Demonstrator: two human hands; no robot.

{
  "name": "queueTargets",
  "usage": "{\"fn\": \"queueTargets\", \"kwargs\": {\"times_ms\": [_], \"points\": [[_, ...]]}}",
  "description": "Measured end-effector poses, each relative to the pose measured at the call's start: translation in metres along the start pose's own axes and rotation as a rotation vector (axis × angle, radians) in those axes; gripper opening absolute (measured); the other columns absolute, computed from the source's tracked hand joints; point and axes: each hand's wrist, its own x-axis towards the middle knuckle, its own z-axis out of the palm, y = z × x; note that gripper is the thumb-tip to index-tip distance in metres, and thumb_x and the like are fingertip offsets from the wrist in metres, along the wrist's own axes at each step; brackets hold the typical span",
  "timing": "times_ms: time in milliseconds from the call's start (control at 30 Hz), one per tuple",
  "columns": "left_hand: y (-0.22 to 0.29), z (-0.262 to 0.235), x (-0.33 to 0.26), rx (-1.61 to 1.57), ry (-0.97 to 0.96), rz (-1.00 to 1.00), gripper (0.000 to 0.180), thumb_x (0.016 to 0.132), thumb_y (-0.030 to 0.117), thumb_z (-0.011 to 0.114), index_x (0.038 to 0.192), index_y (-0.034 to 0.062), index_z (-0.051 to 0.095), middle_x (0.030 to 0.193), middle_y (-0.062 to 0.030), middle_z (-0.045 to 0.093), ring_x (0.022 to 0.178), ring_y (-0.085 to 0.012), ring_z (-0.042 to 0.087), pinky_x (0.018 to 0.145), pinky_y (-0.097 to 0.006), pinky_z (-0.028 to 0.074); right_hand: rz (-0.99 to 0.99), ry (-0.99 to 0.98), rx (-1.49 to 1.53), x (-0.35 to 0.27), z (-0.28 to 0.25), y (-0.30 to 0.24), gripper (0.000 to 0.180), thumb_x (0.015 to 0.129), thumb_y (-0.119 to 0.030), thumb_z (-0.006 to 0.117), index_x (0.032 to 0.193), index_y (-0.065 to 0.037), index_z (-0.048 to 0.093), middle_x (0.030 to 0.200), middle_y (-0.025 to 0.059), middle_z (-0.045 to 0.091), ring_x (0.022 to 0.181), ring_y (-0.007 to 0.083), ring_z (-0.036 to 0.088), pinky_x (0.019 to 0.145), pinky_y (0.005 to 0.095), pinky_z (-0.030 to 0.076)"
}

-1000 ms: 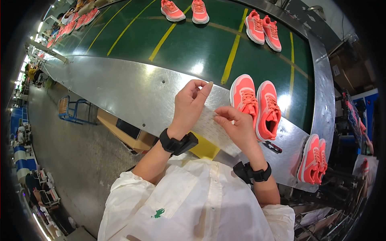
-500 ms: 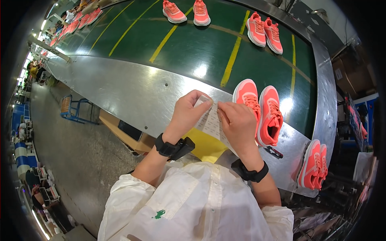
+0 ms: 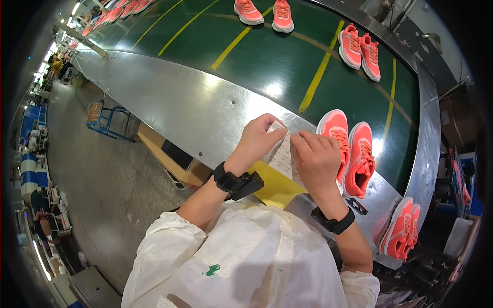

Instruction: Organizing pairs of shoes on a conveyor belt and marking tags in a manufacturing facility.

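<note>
My left hand (image 3: 258, 142) pinches the upper end of a white sheet of small printed labels (image 3: 282, 156) between thumb and forefinger. Close beside it, my right hand (image 3: 319, 163) has its thumb and fingers drawn together at the sheet's right edge; whatever is in that pinch is hidden. Below the labels lies a yellow sheet (image 3: 276, 189), partly over the metal table's near edge. Just right of my right hand stands a pair of coral sneakers, the left shoe (image 3: 333, 128) partly behind my fingers and the right shoe (image 3: 359, 161) in full view.
The metal ledge (image 3: 169, 97) borders a green conveyor belt (image 3: 267, 61) with yellow stripes. Further coral sneakers (image 3: 352, 46) stand on the belt, and another pair (image 3: 398, 228) sits at the right corner. A small black-and-red tool (image 3: 357, 205) lies near my right wrist. A blue-framed stool (image 3: 108, 120) stands left.
The whole view has shifted, so table and shoes appear further right and lower. My right fingertips are slightly further from the left hand's; the left hand keeps its hold on the label sheet.
</note>
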Motion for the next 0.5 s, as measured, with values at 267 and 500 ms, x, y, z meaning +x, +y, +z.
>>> {"fn": "queueTargets", "kwargs": {"times_ms": [267,500], "points": [[-0.02,-0.002,0.012,0.016,0.022,0.041,0.013,0.087,0.012,0.065,0.095,0.0033,0.062,0.086,0.0001,0.064,0.079,-0.0052,0.057,0.069,-0.022,0.047,0.14,0.005,0.197,0.007,-0.007,0.01,0.015,0.075,-0.006,0.069,0.089,-0.01,0.067,0.086,0.0052,0.065,0.078,0.0202,0.061,0.071,0.0338,0.043],[-0.076,-0.045,0.064,0.604,0.306,0.116,0.027,0.082,0.013,0.064,0.107,0.004,0.059,0.096,-0.0152,0.066,0.091,-0.0335,0.062,0.081,-0.039,0.049,1.07,0.16,1.004,-0.038,-0.08,0.03,0.008,0.086,-0.004,0.067,0.094,-0.002,0.066,0.078,0.0023,0.065,0.061,0.0049,0.053,0.053,0.0196,0.041]]}}
